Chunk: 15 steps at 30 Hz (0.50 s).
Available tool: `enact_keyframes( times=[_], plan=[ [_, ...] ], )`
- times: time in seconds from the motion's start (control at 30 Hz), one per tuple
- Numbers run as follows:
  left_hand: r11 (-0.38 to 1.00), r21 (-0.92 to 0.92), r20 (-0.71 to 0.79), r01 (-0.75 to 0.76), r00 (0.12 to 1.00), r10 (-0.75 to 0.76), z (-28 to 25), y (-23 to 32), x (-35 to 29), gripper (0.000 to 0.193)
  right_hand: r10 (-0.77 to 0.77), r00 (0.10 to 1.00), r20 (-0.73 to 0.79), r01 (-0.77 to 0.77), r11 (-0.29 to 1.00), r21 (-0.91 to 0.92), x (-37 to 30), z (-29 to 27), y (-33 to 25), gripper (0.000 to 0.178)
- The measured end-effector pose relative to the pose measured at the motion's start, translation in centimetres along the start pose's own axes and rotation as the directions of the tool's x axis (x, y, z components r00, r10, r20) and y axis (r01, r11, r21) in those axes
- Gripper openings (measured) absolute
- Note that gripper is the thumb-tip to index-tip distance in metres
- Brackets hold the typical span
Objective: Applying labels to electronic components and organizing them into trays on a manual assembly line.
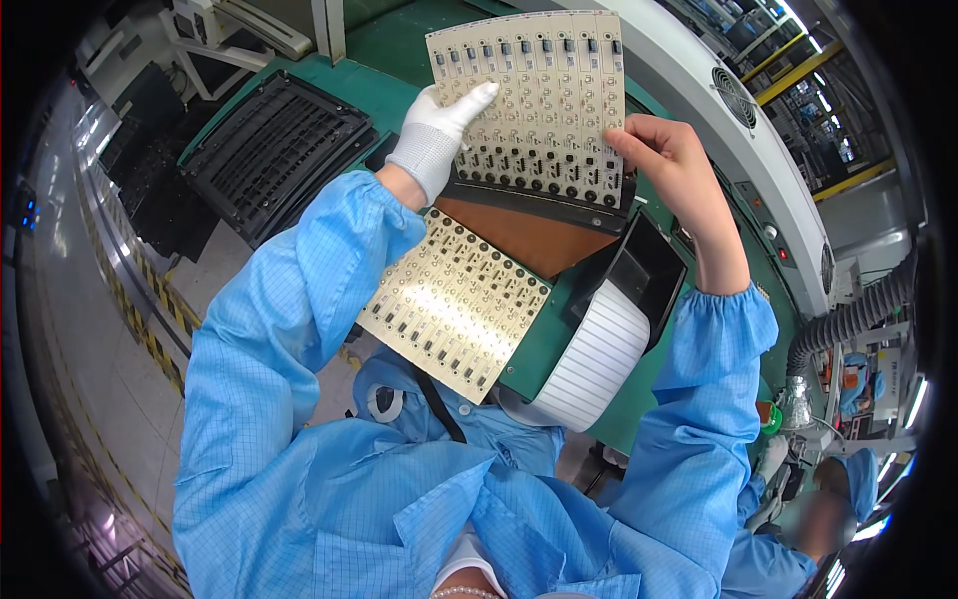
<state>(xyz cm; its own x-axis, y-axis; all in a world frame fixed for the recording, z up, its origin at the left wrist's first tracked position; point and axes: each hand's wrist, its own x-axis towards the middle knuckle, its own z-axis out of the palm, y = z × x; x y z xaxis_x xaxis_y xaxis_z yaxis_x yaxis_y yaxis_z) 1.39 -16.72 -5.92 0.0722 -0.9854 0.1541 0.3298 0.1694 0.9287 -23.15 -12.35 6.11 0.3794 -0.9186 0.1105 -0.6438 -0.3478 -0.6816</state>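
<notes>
Holding the upper circuit panel [534, 100] at twelve o'clock, gloved left hand [434, 135] and bare right hand [669, 165] pinch opposite edges; best gripping only margins, above the second panel [454, 304].

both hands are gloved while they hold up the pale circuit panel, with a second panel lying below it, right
Not quite. In the head view only the left hand wears a white glove; the right hand is bare. Both do hold up the pale circuit panel, and a second panel lies below it.
</notes>
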Motion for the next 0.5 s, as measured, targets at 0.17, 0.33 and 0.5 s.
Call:
enact_keyframes(
  times=[0.17, 0.33, 0.5],
  plan=[
    [1.000, -0.014, -0.034, -0.013, 0.999, 0.012, 0.6, -0.5, 0.1, 0.053, -0.009, 1.000, -0.007, 0.010, 0.998, 0.063, -0.1, 0.2, -0.4, 0.030],
    [0.999, 0.048, -0.112, -0.007, 0.994, 0.012, 1.0, 0.1, 0.2, 0.054, -0.011, 1.000, 0.022, 0.009, 0.998, 0.065, 0.1, -0.2, -0.4, 0.030],
    [0.998, -0.046, -0.059, 0.049, 0.997, -0.051, 2.5, -0.3, 1.7, 0.050, 0.036, 0.999, -0.001, -0.036, 0.997, 0.072, 0.5, -0.2, 1.1, 0.028]
  ],
)
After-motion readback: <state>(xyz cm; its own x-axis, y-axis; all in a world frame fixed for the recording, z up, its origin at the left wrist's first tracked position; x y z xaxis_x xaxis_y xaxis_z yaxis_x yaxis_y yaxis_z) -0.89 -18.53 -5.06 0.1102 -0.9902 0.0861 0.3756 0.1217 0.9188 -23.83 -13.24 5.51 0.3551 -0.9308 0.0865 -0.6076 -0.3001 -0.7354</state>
